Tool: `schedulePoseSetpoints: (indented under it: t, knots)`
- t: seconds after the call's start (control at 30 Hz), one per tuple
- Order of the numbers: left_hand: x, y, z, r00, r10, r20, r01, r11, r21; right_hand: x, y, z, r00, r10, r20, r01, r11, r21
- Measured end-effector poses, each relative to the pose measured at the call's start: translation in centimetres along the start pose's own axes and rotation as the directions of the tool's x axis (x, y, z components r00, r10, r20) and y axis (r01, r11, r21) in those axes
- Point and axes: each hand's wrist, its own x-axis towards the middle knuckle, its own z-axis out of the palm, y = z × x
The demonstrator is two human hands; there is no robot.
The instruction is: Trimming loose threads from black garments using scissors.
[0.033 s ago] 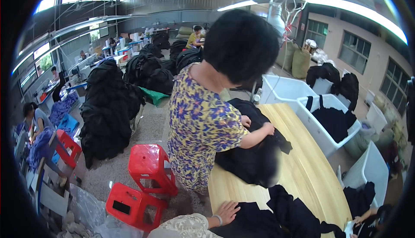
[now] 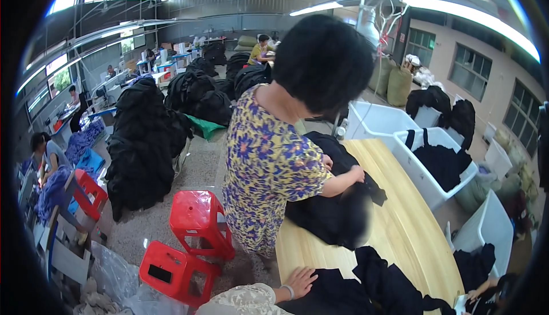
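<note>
My left hand, with a band round the wrist and a pale patterned sleeve, lies flat with its fingers apart. It rests at the left edge of a black cloth piece on the wooden table. More crumpled black cloth lies to the right of that piece. Nothing is gripped in this hand. My right hand is out of the picture. Across the table, a co-worker in a flowered top has both hands on a dark garment heap.
Red plastic stools stand left of the table, a dark phone on the nearer one. White bins with black cloth line the right side. Another person's hand shows at the lower right. A tall black cloth pile stands on the left.
</note>
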Motion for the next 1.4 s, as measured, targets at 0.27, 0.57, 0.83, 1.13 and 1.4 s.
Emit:
schedulePoseSetpoints:
  t: [0.27, 0.57, 0.83, 1.13, 1.4]
  knots:
    - [0.2, 0.7, -1.3, 0.998, 0.007, 0.066, -0.009, 0.999, 0.040, 0.2, 0.5, -0.7, 0.998, 0.056, 0.022, -0.056, 0.998, 0.008]
    - [1.6, 0.6, -1.1, 0.992, 0.033, 0.120, -0.041, 0.997, 0.065, -0.8, -4.2, -4.6, 0.981, 0.175, 0.084, -0.180, 0.982, 0.060]
    - [1.3, 0.9, -1.3, 0.995, 0.002, 0.104, -0.008, 0.998, 0.064, -0.8, -5.6, -7.3, 0.992, 0.098, 0.084, -0.102, 0.994, 0.039]
    - [1.4, 1.0, -1.9, 0.990, -0.016, 0.140, 0.005, 0.997, 0.074, -0.6, -5.5, -7.5, 0.990, 0.090, 0.104, -0.093, 0.995, 0.026]
    - [1.3, 0.6, -0.8, 0.992, -0.017, 0.127, 0.013, 0.999, 0.035, 1.4, -3.7, -4.9, 0.985, 0.109, 0.137, -0.113, 0.993, 0.022]
